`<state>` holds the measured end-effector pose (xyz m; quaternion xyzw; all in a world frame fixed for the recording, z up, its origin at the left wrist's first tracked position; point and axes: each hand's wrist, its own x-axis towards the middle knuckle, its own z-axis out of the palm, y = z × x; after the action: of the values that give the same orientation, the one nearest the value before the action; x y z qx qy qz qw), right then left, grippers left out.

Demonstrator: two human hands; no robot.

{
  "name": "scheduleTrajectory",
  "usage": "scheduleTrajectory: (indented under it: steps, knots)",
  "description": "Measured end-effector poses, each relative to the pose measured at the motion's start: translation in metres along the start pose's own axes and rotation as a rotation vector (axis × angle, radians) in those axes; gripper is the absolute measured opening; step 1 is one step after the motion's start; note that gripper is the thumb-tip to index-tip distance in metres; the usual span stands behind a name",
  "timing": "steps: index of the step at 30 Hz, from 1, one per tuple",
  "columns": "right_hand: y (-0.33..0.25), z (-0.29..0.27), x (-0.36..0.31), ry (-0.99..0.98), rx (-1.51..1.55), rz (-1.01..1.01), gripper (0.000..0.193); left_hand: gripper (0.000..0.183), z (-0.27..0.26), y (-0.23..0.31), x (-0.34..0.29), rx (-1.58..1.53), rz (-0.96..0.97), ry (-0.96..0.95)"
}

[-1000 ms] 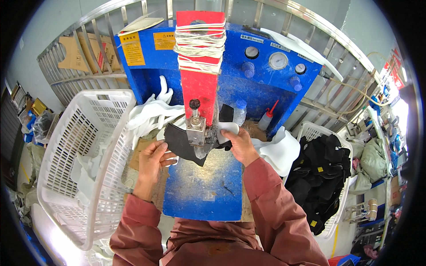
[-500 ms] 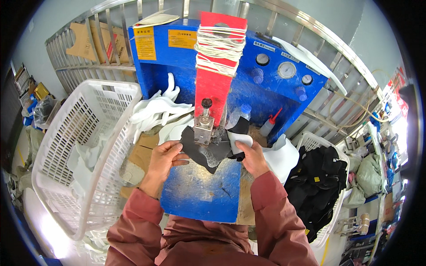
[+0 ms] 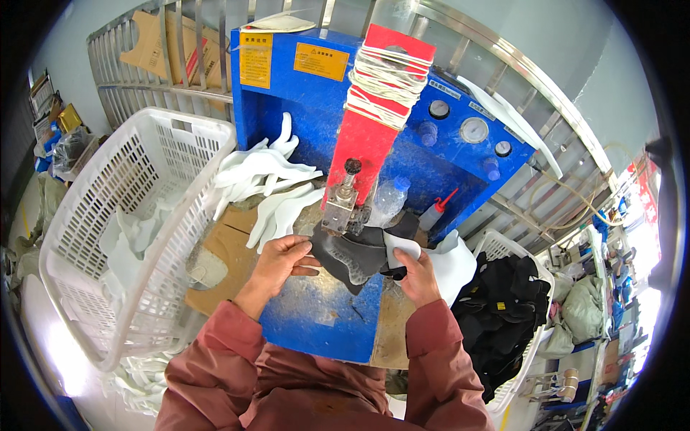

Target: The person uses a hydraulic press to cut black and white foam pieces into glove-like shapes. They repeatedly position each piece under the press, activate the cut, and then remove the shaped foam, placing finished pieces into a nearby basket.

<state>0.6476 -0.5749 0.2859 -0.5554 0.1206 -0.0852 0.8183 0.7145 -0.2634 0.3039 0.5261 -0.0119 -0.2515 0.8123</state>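
Between my hands a dark fabric piece point(image 3: 332, 253) with a glossy, translucent patch lies under the metal head point(image 3: 339, 208) of a blue machine point(image 3: 287, 108). My left hand point(image 3: 273, 269) is closed, thumb and fingers pinching the fabric's left edge. At its other end my right hand point(image 3: 420, 279) is closed too, gripping the dark fabric together with a smooth white pad point(image 3: 401, 248) folded against it. The head sits at the lower end of a red arm point(image 3: 363, 151) wound with white cord. Just right of my right hand is a larger white piece point(image 3: 454, 267).
White curved pieces point(image 3: 269, 169) are piled at the machine's left, beside a white plastic basket point(image 3: 172, 237). On the right, a second basket holds black fabric pieces point(image 3: 496, 309). A clear bottle point(image 3: 390, 200) and a red-tipped squeeze bottle point(image 3: 433, 214) stand behind the head.
The view has shifted and tilted slightly. Both hands keep their hold, and the dark fabric appears slightly turned under the metal head, its glossy patch showing more fully.
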Motion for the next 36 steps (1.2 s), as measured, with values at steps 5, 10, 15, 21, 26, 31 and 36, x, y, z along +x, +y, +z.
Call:
scheduleTrajectory:
  steps: [5, 10, 15, 21, 26, 31, 36]
  knots:
    - [-0.005, -0.009, -0.01, 0.006, 0.013, 0.023, 0.029, 0.032, 0.006, -0.008, -0.002, 0.023, -0.024, -0.038]
    - [-0.008, -0.015, -0.019, 0.013, -0.02, 0.019, 0.029, 0.032, 0.01, -0.017, -0.003, 0.026, -0.039, -0.048]
    - [-0.007, -0.014, -0.027, 0.037, -0.077, 0.005, 0.029, 0.031, 0.009, -0.026, -0.015, 0.035, -0.054, -0.022]
    - [-0.005, -0.011, -0.035, 0.008, -0.081, -0.016, 0.031, 0.03, 0.006, -0.036, -0.032, 0.027, -0.048, 0.028]
    - [-0.01, -0.011, -0.041, 0.01, -0.13, -0.002, 0.033, 0.03, 0.008, -0.039, -0.034, -0.025, -0.062, 0.007]
    - [-0.011, -0.015, -0.055, 0.025, -0.156, -0.016, 0.032, 0.03, 0.011, -0.043, -0.037, -0.027, -0.059, 0.007]
    - [-0.008, -0.023, -0.066, 0.006, -0.172, -0.013, 0.03, 0.03, 0.012, -0.053, -0.052, 0.0, -0.055, 0.016]
